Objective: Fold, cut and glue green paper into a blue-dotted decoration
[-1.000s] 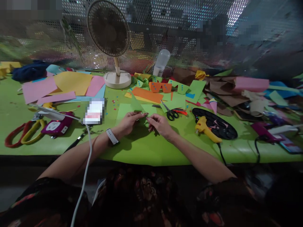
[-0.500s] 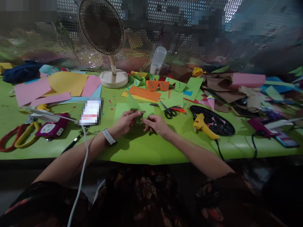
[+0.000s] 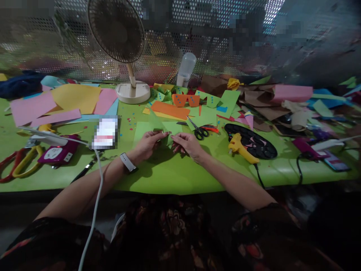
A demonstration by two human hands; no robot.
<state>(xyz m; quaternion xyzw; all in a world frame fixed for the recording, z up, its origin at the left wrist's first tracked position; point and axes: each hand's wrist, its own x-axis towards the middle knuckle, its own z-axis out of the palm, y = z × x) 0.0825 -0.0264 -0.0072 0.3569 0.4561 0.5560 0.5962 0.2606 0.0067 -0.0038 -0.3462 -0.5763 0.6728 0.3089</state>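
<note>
Green worktop [image 3: 169,182]: your left hand [image 3: 149,144] and right hand [image 3: 188,146] pinch one green paper piece [image 3: 156,119] between them, long axis slanting away beyond the left hand's fingertips, the nearer pair.

Scissors [image 3: 196,130] behind right hand [image 3: 187,145]; glue gun [image 3: 239,148] right, seemingly against tray [image 3: 266,149].

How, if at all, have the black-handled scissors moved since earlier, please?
No: the scissors keep their place relative to the black tray; only the view shifted.

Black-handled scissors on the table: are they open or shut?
Open: the black-handled scissors lie near the right hand with their two blades spread apart in a V.
</note>
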